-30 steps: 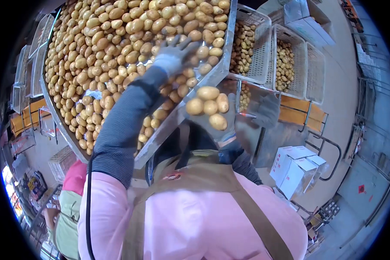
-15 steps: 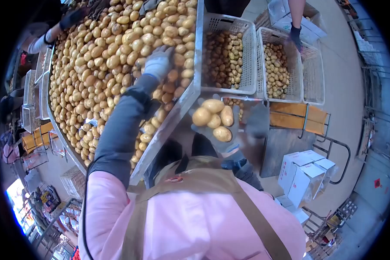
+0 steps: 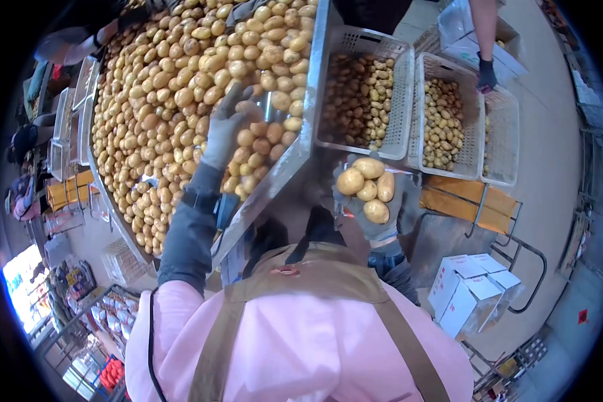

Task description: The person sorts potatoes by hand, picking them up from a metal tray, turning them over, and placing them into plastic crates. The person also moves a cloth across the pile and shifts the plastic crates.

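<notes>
A big metal sorting table (image 3: 275, 184) is heaped with yellow potatoes (image 3: 174, 87). My left hand (image 3: 222, 134), in a grey glove, lies on the potatoes near the table's right rim, fingers spread among them. My right hand (image 3: 372, 208), also gloved, is held palm up beside the table edge with several potatoes (image 3: 366, 185) cupped in it. It hovers just below a white slotted crate (image 3: 400, 100) of darker potatoes.
Two more white crates (image 3: 472, 134) stand to the right on an orange-topped stand (image 3: 462, 201). Another person's gloved hand (image 3: 486, 77) reaches over them. White cartons (image 3: 472, 295) sit on the floor at right. Other people's arms (image 3: 80, 43) work at the table's far side.
My left hand slid back down the pile toward me. My right hand, still cupping the potatoes, shifted right and nearer the first crate. The view turned left.
</notes>
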{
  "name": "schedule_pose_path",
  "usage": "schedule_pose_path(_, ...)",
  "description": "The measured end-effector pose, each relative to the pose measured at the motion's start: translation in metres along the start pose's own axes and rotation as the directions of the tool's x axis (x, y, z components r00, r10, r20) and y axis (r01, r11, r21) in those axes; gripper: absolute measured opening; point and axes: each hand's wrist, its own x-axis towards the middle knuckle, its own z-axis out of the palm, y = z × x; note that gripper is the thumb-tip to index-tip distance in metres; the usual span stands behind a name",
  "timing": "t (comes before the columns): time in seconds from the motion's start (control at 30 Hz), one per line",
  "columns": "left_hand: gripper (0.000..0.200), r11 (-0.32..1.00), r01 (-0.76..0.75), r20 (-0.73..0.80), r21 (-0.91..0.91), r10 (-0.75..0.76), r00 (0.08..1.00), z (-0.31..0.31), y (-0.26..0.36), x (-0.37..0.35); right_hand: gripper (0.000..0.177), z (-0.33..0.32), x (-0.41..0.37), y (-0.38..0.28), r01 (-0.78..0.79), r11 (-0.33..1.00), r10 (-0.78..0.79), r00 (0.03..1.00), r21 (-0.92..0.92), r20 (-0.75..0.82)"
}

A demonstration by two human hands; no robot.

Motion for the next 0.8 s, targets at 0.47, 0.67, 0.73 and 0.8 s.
schedule_pose_path(0.47, 0.053, 0.374, -0.604, 0.57, 0.704, 0.209, 0.795, 0.112, 0.068, -0.068, 0.061, 0.057, 0.04, 0.068, -0.049, 0.831, -0.059, 0.983, -0.553, -0.175)
schedule_pose_path(0.67, 0.055, 0.64, -0.401, 0.554, 0.655, -0.045, 0.832, 0.156, 0.05, -0.073, 0.043, 0.033, 0.033, 0.035, 0.275, 0.76, -0.184, 0.96, -0.589, 0.212)
schedule_pose_path(0.73, 0.051, 0.966, -0.094, 0.355, 0.24, 0.002, 0.935, 0.159, 0.036, -0.066, 0.028, 0.017, 0.04, 0.019, 0.582, 0.493, -0.18, 0.795, -0.646, 0.579)
schedule_pose_path(0.8, 0.044, 0.801, -0.403, 0.334, 0.443, 0.27, 0.903, 0.152, 0.047, -0.044, 0.019, 0.042, 0.035, 0.028, 0.671, 0.572, -0.24, 0.686, -0.471, 0.686)
